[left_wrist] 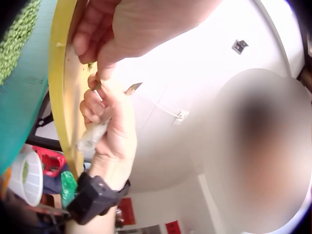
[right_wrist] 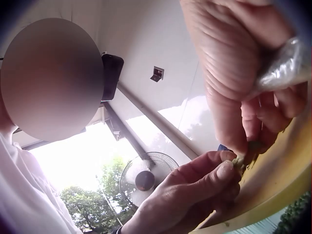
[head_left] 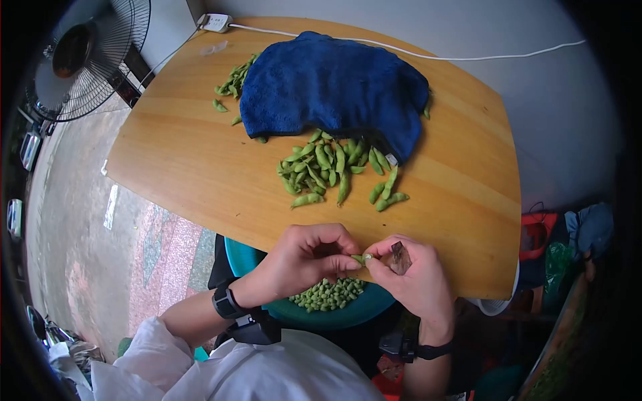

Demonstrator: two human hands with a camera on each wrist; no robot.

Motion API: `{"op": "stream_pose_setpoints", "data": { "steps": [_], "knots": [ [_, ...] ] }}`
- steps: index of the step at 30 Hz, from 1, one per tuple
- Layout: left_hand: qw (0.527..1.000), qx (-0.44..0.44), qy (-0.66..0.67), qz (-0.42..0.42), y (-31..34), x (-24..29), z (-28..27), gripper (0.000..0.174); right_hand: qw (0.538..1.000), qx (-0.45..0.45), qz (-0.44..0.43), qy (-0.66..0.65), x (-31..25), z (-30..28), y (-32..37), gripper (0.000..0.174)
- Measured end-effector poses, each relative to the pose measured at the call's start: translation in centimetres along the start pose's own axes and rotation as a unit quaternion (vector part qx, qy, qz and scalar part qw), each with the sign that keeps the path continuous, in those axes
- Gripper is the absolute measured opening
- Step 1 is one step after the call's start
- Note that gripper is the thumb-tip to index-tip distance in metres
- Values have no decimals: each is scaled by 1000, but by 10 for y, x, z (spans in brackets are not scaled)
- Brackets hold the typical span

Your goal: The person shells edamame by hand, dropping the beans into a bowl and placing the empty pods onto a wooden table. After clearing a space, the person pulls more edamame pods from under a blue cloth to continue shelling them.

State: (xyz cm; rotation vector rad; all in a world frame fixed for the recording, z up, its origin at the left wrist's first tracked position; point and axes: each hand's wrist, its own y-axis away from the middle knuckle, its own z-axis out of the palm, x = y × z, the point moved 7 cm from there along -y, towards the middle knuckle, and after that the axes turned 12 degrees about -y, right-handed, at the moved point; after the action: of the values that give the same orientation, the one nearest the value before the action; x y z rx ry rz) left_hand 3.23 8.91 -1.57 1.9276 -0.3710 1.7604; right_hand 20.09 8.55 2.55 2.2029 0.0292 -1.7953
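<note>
At the table's front edge, both hands meet at a small green pod (head_left: 359,258). The left hand (head_left: 309,262) pinches its left end between thumb and forefinger. From the other side, the right hand (head_left: 411,274) pinches the pod's right end, with a wrapped object with a dark tip (head_left: 399,259) held in its palm. That object looks like clear plastic (right_wrist: 285,66) in the right wrist view. Below the hands, a teal basin (head_left: 384,304) holds shelled green beans (head_left: 328,295). A pile of pods (head_left: 321,164) lies on the table beyond the hands.
A blue cloth (head_left: 328,83) covers part of the wooden table (head_left: 180,160), with more pods (head_left: 235,80) poking out at its left. A power strip (head_left: 217,23) with a white cable sits at the back edge. A fan (head_left: 73,53) stands at the left.
</note>
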Motion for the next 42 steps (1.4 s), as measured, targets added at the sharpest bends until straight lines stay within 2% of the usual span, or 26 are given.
{"op": "stream_pose_setpoints", "data": {
  "steps": [1,6,8,9,11,12,14,15,16,18,19,20,23,26,28,30,31,32,34,35,37,42],
  "knots": [
    [998,-9,66,-7,0,-2,2,15,1000,2,-4,-4,0,0,2,13],
    [993,-32,106,40,-3,0,3,14,998,-3,8,-66,11,-3,7,13],
    [990,-45,122,58,-6,0,5,13,985,-19,99,-141,27,-4,7,12],
    [988,-35,127,81,-7,2,5,12,985,-18,99,-142,33,-3,7,12],
    [986,-26,130,102,-9,6,9,11,973,10,65,-223,41,-3,6,10],
    [986,-4,153,69,-10,3,10,11,972,11,65,-224,36,1,8,10],
    [984,19,174,37,-11,4,14,12,985,125,48,-106,20,-2,15,9],
    [981,22,193,18,-11,4,16,13,984,157,-15,-83,14,0,20,9],
    [977,28,212,-1,-11,3,17,14,984,155,-17,-84,14,4,21,9],
    [970,33,239,-5,-13,2,18,14,963,200,-176,37,-10,4,29,6],
    [970,34,241,-10,-12,2,20,14,972,196,-123,-47,-5,4,29,5],
    [969,34,244,-15,-12,1,22,14,972,193,-124,-48,-4,4,30,5],
    [973,37,228,-9,-13,-1,25,14,972,194,-41,-125,18,-1,28,8],
    [979,29,203,3,-12,0,29,17,967,215,-36,-134,29,-6,30,8],
    [974,61,219,-14,-11,1,31,17,965,225,-51,-125,27,-6,30,8],
    [978,47,202,-2,-11,-6,30,20,966,235,-99,-30,16,-7,34,7],
    [979,49,194,39,-11,-5,29,20,966,237,-99,-27,15,-7,33,7],
    [978,49,187,81,-11,-1,28,21,968,227,-91,-46,16,-7,31,8],
    [975,29,203,89,-10,0,29,22,970,222,-82,-61,14,-9,30,9],
    [972,13,216,96,-10,1,29,23,976,191,-76,-77,11,-8,30,11],
    [975,-10,209,78,-9,2,27,23,983,149,-58,-88,13,-8,30,11],
    [975,-44,208,57,-8,3,30,27,982,134,-20,-131,26,-9,30,8]
  ]
}}
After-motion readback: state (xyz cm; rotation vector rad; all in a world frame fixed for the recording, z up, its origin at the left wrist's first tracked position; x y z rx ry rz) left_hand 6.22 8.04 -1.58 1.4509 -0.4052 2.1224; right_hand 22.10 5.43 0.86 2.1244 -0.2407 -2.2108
